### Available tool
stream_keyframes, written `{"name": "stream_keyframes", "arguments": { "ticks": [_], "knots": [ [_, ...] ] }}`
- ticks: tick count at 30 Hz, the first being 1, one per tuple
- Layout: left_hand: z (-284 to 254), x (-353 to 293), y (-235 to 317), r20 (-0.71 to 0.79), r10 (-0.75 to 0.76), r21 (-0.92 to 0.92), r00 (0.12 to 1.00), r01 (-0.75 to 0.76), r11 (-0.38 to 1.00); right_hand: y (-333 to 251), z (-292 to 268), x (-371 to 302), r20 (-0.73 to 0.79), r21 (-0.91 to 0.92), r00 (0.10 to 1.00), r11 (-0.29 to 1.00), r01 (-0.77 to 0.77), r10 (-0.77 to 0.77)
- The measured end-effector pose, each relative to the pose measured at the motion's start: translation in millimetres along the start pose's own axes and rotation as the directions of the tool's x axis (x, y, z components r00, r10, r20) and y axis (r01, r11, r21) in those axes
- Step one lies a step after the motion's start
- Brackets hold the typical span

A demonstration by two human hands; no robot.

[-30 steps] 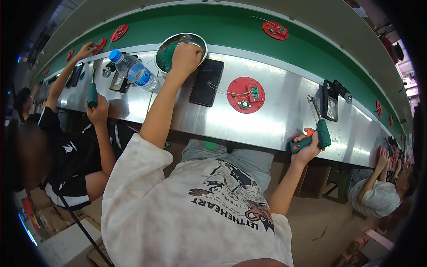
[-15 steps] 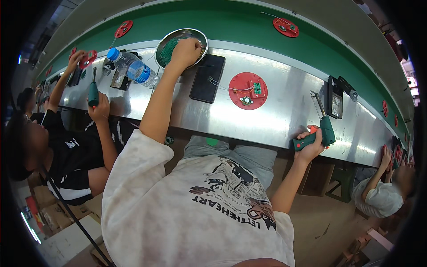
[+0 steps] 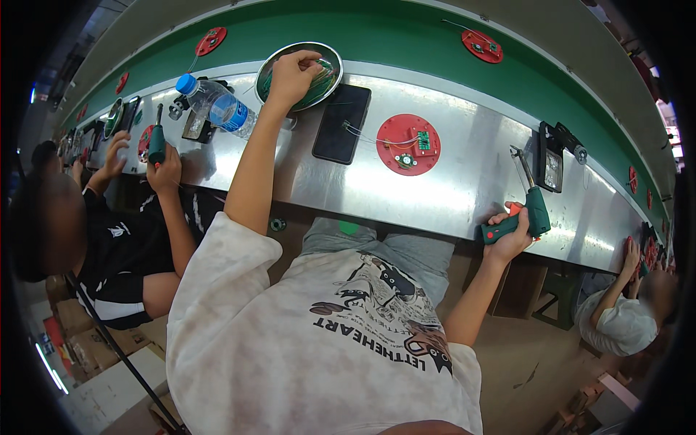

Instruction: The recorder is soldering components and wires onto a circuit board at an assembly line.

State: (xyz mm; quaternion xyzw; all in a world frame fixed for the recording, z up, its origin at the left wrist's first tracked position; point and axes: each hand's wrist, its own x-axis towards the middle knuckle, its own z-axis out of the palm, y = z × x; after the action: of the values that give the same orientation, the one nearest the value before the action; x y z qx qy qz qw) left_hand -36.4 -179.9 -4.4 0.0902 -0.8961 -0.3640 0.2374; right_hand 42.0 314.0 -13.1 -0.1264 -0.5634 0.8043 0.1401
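My left hand (image 3: 291, 78) is over a round metal bowl (image 3: 339, 64) holding thin green wires (image 3: 319, 93). Its fingers are curled into a pinch, and whatever they hold is hidden. My right hand (image 3: 510, 243) grips a green soldering gun (image 3: 535, 210) by its handle near the bench's front edge. The gun's tip points away from me, with a thin metal tube beside it. Between my hands lies a red disc (image 3: 395, 161) bearing a small green circuit board (image 3: 423, 141). Its thin wires reach left onto a black flat rectangular device (image 3: 341, 125).
A water bottle (image 3: 228, 114) with a blue cap leans left of the bowl. A black open holder (image 3: 551, 163) stands right of the gun. Red discs (image 3: 481, 46) lie on the green belt (image 3: 391, 36) behind. Co-workers sit left and right; the left one holds another soldering gun (image 3: 157, 141).
My left hand has shifted slightly left within the bowl, its fingers lifting. Discs on the belt have moved right. The left co-worker's raised hand has come down from a red disc. My right hand keeps its grip.
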Motion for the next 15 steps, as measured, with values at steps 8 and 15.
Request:
{"name": "stream_keyframes", "arguments": {
  "ticks": [8,15],
  "knots": [
    [-2,-2,1,0.05,-0.019,-0.238,0.999,0.031,0.971,2,-3,0,-0.003,-0.007,1.0,1.0,0.013,-0.014],
    [-1,-9,17,0.096,-0.114,-0.314,0.989,0.139,0.939,1,-5,0,-0.008,-0.018,1.0,1.0,0.004,-0.004]
  ]
}}
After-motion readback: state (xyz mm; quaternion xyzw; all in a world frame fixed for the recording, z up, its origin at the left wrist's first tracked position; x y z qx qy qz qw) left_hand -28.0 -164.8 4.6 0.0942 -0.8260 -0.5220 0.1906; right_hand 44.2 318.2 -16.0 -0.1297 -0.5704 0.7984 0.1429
